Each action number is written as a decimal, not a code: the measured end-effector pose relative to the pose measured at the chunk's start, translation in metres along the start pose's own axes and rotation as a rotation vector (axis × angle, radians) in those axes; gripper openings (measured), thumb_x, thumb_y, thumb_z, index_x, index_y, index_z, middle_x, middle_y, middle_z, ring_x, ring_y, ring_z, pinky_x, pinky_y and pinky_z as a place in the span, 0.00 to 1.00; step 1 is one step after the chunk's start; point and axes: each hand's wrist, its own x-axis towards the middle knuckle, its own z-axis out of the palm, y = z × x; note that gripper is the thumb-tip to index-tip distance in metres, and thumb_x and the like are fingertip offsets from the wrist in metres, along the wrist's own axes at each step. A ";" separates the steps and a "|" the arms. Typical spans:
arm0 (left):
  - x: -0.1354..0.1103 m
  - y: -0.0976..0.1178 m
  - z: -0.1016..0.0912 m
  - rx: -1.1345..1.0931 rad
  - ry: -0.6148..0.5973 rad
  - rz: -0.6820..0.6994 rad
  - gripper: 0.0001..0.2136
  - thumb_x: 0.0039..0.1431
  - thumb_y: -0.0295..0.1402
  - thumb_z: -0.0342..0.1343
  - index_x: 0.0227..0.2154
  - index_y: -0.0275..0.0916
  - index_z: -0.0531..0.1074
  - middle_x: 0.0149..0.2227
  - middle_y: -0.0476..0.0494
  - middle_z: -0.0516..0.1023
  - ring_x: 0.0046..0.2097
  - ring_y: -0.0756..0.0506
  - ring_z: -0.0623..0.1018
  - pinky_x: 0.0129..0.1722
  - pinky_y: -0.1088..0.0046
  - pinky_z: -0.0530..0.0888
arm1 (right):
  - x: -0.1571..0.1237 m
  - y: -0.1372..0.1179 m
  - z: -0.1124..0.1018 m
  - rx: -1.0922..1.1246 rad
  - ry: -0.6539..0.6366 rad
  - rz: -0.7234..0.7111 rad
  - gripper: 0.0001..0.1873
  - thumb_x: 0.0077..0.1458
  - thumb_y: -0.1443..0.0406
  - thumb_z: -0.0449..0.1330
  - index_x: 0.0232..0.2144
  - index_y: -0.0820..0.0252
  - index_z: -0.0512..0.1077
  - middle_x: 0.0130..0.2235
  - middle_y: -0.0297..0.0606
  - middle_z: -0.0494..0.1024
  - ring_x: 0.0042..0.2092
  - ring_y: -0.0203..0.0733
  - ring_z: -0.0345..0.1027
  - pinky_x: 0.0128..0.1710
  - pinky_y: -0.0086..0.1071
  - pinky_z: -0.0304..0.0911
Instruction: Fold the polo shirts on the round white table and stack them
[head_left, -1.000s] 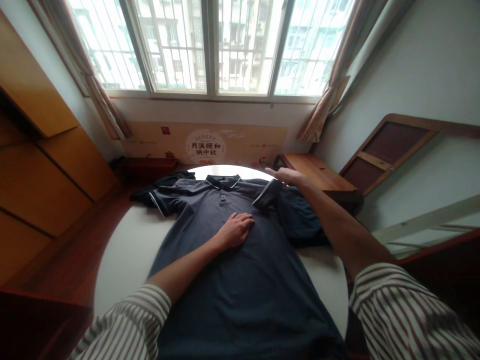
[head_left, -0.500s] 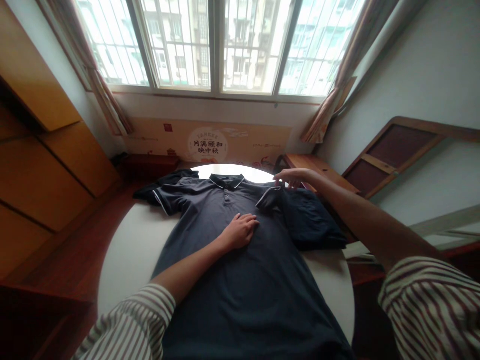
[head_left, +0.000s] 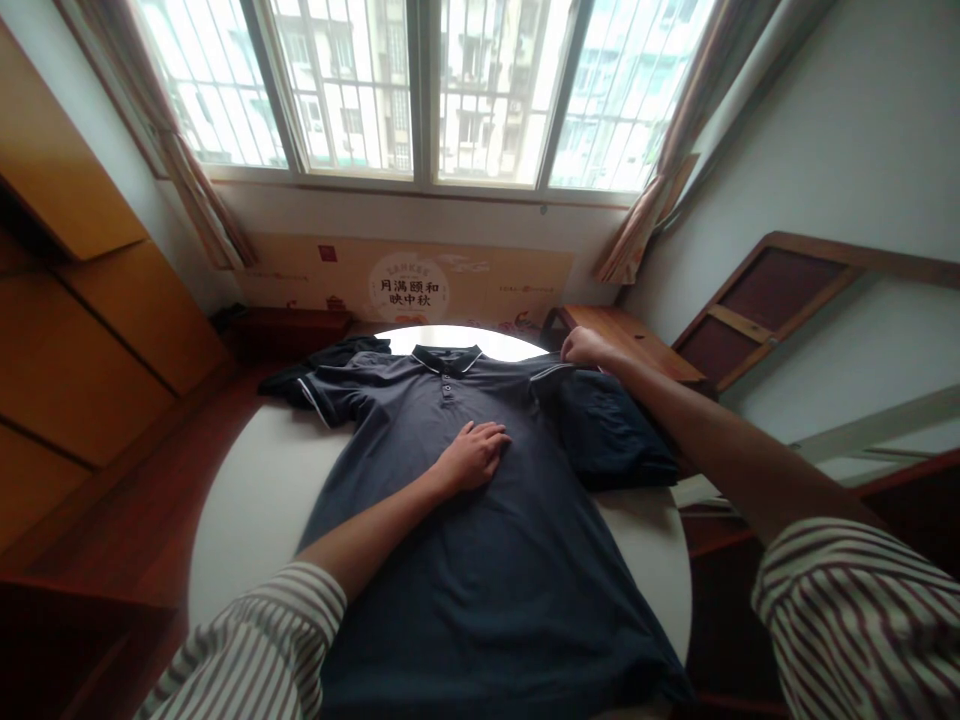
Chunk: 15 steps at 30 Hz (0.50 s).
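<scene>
A dark blue-grey polo shirt (head_left: 465, 560) lies spread front side up, its collar toward the window and its hem toward me. My left hand (head_left: 474, 455) rests palm down on the chest of the shirt, fingers stretched out. At the far right, my right hand (head_left: 586, 348) is closed on the edge of the shirt's right-side sleeve (head_left: 551, 376), which has white trim and is drawn outward. The other sleeve (head_left: 326, 395) lies flat at the left. Beneath the held sleeve sits a folded dark garment (head_left: 619, 430).
The shirt lies on a round white table (head_left: 240, 500). Another dark garment (head_left: 289, 368) lies at its far left edge. A wooden desk (head_left: 637, 345) stands behind at the right, wooden cabinets (head_left: 112, 330) at the left, and a barred window (head_left: 420, 90) ahead.
My right hand has closed on the sleeve edge and pulled it outward, so the folded-in cuff now lies straighter. My left hand stays on the chest. The view has shifted slightly.
</scene>
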 end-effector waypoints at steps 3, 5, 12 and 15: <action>0.000 0.000 0.001 0.001 0.003 0.003 0.17 0.66 0.31 0.48 0.56 0.42 0.69 0.63 0.40 0.69 0.65 0.42 0.65 0.66 0.51 0.58 | 0.009 0.004 0.006 -0.106 -0.033 0.010 0.09 0.38 0.75 0.65 0.27 0.64 0.80 0.33 0.45 0.81 0.39 0.49 0.76 0.37 0.32 0.69; 0.000 -0.001 0.002 0.005 0.012 0.006 0.17 0.66 0.31 0.47 0.56 0.42 0.69 0.63 0.40 0.69 0.64 0.42 0.66 0.66 0.51 0.58 | 0.018 0.000 0.011 -0.161 -0.064 0.022 0.08 0.36 0.76 0.67 0.24 0.65 0.80 0.32 0.46 0.81 0.39 0.52 0.77 0.38 0.35 0.70; 0.001 -0.001 0.002 0.003 0.008 0.007 0.17 0.66 0.30 0.48 0.56 0.42 0.68 0.63 0.41 0.69 0.65 0.41 0.66 0.66 0.50 0.58 | 0.060 -0.043 0.027 -0.176 -0.026 -0.064 0.08 0.55 0.69 0.65 0.39 0.65 0.78 0.45 0.49 0.79 0.50 0.49 0.73 0.50 0.39 0.68; 0.001 0.000 0.002 0.001 -0.002 -0.002 0.18 0.65 0.30 0.48 0.56 0.42 0.68 0.63 0.41 0.69 0.65 0.41 0.65 0.66 0.49 0.58 | 0.073 -0.060 0.044 -0.139 -0.051 -0.089 0.13 0.63 0.61 0.61 0.47 0.63 0.74 0.50 0.43 0.76 0.49 0.45 0.72 0.49 0.43 0.70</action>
